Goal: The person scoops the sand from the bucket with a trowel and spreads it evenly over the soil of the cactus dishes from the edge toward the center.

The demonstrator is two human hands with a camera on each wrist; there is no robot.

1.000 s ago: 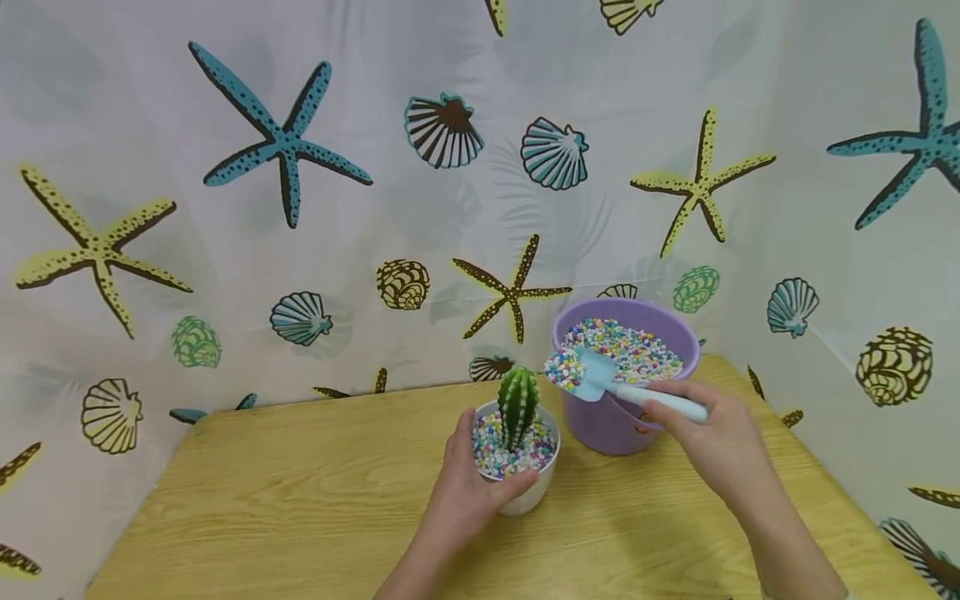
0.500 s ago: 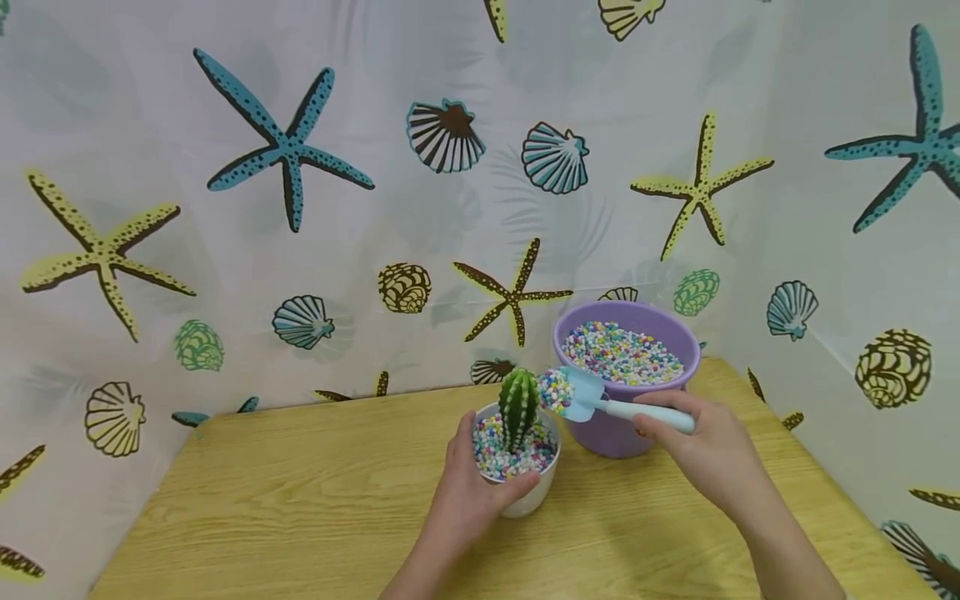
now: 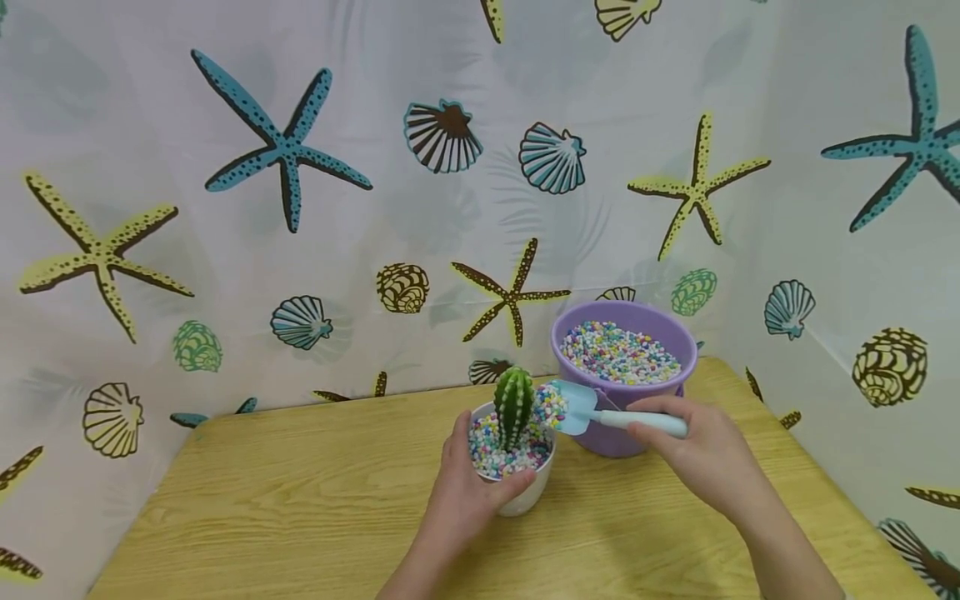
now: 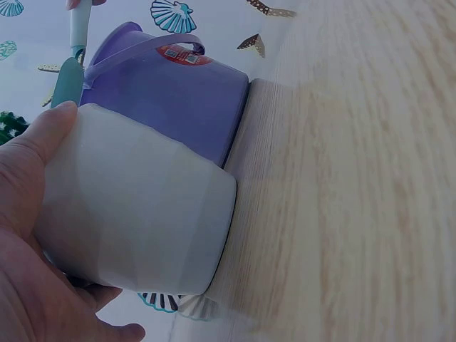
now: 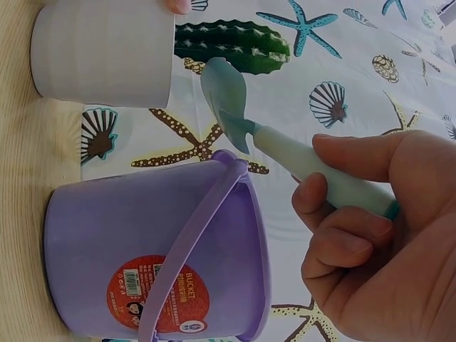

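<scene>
A green cactus [image 3: 513, 408] stands in a white pot [image 3: 525, 498] filled with multicoloured pebbles. My left hand [image 3: 468, 487] grips this pot, its thumb across the near side and its fingers round the left side. In my right hand [image 3: 701, 450] is a light blue toy shovel [image 3: 579, 410], held by its handle between thumb and curled fingers. Small coloured pebbles [image 3: 551, 406] lie heaped on the blade, whose tip reaches over the pot's right rim beside the cactus. In the right wrist view the shovel blade [image 5: 226, 96] stands above the gap between pot and bucket.
A purple bucket [image 3: 615, 433] holding many coloured pebbles stands behind and right of the pot, near the table's back edge. Its handle [image 5: 192, 249] hangs down the side over a red label. Behind the wooden table [image 3: 300, 483] hangs a curtain [image 3: 360, 217] with starfish and shells.
My right hand has carried the loaded shovel from the bucket's front rim leftward and down to the pot's right rim. My left hand stays on the pot.
</scene>
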